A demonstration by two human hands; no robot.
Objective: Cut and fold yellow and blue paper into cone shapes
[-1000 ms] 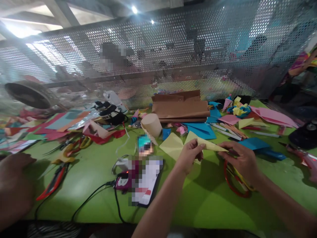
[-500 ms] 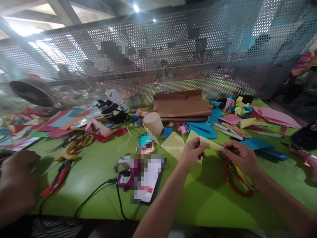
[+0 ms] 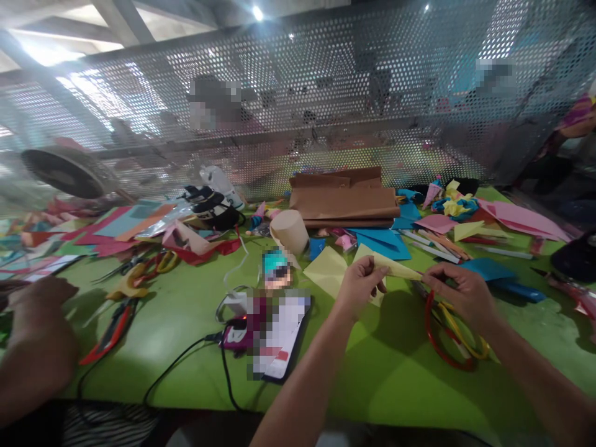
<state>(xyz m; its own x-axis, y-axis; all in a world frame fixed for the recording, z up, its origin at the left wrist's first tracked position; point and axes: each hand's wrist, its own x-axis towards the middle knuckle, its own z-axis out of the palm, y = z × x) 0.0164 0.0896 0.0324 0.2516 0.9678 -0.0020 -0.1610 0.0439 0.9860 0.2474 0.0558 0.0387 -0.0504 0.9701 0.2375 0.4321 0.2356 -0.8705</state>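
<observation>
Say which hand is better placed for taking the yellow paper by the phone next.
Probably the left hand: though pinching a pointed yellow piece, it is nearer the yellow paper; the right hand is farther off.

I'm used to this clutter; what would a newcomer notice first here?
Probably the tapered yellow paper right of centre, held by the left hand, the right hand at its tip. Then the folded brown paper before the perforated metal screen, and the bright phone at lower centre.
</observation>
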